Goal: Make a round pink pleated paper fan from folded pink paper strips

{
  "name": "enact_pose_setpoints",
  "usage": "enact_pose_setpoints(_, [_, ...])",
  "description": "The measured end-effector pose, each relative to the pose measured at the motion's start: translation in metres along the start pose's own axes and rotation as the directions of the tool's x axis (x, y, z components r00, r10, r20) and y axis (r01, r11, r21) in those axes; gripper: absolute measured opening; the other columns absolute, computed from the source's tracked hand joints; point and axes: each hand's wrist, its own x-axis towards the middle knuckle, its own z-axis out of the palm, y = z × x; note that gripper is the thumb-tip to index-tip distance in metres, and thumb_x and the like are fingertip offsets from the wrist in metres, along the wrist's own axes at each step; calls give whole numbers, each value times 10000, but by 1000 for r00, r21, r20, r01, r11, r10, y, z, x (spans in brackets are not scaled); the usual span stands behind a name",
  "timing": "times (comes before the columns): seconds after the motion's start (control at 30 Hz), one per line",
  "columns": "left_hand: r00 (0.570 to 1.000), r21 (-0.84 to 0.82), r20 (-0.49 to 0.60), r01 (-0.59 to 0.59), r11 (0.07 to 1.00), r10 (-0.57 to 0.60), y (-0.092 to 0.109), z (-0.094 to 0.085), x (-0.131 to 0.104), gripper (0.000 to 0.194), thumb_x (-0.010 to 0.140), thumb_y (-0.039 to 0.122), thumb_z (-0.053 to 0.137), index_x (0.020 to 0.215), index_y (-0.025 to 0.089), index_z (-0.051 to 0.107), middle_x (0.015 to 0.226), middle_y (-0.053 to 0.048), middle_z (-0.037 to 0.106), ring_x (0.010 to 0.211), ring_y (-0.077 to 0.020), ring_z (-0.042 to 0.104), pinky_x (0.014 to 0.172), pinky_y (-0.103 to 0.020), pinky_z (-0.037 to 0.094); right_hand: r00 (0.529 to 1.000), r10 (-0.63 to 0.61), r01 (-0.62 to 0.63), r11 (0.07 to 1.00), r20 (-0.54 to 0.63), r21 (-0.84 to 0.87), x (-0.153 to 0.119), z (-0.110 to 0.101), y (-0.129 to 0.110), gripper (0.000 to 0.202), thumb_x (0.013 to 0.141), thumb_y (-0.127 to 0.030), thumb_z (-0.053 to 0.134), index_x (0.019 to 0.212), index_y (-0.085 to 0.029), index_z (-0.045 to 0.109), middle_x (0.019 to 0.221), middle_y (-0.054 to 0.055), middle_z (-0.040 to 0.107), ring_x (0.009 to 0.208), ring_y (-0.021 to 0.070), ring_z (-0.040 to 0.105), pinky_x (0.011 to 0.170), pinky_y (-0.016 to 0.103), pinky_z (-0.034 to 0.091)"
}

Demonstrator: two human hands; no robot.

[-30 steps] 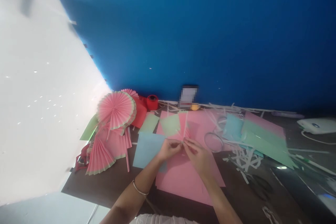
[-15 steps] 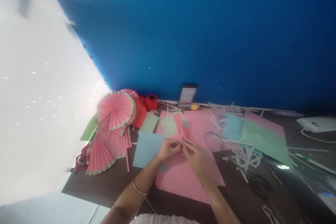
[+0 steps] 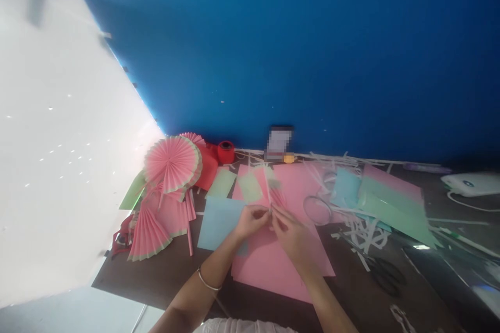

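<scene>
My left hand [image 3: 253, 221] and my right hand [image 3: 288, 226] meet over a large pink paper sheet [image 3: 273, 276]. Both are closed, fingertips pinching the narrow lower end of a pleated pink paper fan [image 3: 276, 196] with a pale green edge. Its folds rise away from my fingers towards the wall. A light blue sheet [image 3: 221, 221] lies beside my left wrist. Just right of my right hand is a clear tape roll [image 3: 317, 210]. My fingers hide the pinched end of the fan.
Finished pink fans [image 3: 171, 164] are piled at the left, near a red tape roll [image 3: 225, 152]. Scissors [image 3: 385, 273] and white paper strips [image 3: 365, 234] lie at the right, below green sheets [image 3: 396, 210]. A blue wall [image 3: 292, 52] stands behind the table.
The upper part of the pleated fan has tilted slightly left and its folds show a little more spread. Both hands stay in nearly the same place.
</scene>
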Motion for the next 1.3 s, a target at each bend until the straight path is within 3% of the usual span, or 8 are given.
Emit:
enact_pose_setpoints(0.27, [999, 63, -40, -4, 998, 6, 0, 1, 0, 357, 764, 460, 598, 705, 122, 698, 675, -64, 687, 675, -175, 628, 657, -275, 503, 1000, -14, 14, 1000, -8, -4, 0, 2, 2, 314, 887, -321, 433, 998, -195, 699, 1008, 78, 709, 889, 204, 678, 792, 328, 560])
enact_pose_setpoints(0.47, [999, -130, -21, 45, 990, -48, -1, 2, 0, 392, 727, 495, 639, 748, 108, 692, 738, -86, 695, 667, -172, 637, 672, -294, 517, 998, -60, 60, 998, 2, -7, 2, -3, 0, 293, 882, -296, 446, 987, -188, 698, 1008, 69, 709, 884, 200, 678, 776, 312, 561])
enact_pose_setpoints(0.6, [995, -212, -44, 76, 974, -88, 0, 1, 2, 409, 667, 517, 687, 680, 108, 671, 669, -67, 668, 609, -151, 614, 640, -287, 512, 996, -86, 86, 996, 30, 1, 2, -3, -1, 294, 888, -278, 436, 1010, -185, 687, 1033, 71, 701, 914, 195, 669, 805, 312, 553])
enact_pose_setpoints(0.9, [994, -150, -51, 85, 985, -94, 9, 1, 0, 459, 653, 555, 676, 645, 96, 666, 628, -73, 655, 590, -148, 598, 630, -279, 498, 995, -76, 79, 996, 72, -41, 4, -14, -10, 309, 883, -286, 423, 1046, -224, 677, 1051, 49, 697, 928, 190, 666, 832, 312, 542])
enact_pose_setpoints(1.1, [996, -135, -20, 79, 988, -82, 8, 2, -1, 427, 707, 510, 651, 701, 85, 688, 688, -94, 681, 631, -172, 624, 640, -296, 514, 999, -45, 46, 999, 24, -22, 1, -11, -2, 280, 875, -306, 448, 987, -202, 683, 999, 59, 712, 905, 201, 670, 819, 320, 533])
enact_pose_setpoints(1.3, [995, -149, -16, 97, 984, -101, 4, 3, -2, 395, 703, 477, 666, 714, 84, 702, 707, -96, 693, 652, -180, 639, 656, -297, 525, 995, -99, 99, 993, 11, -62, -2, -9, 4, 241, 876, -282, 453, 956, -216, 671, 995, 48, 710, 897, 193, 667, 819, 319, 518])
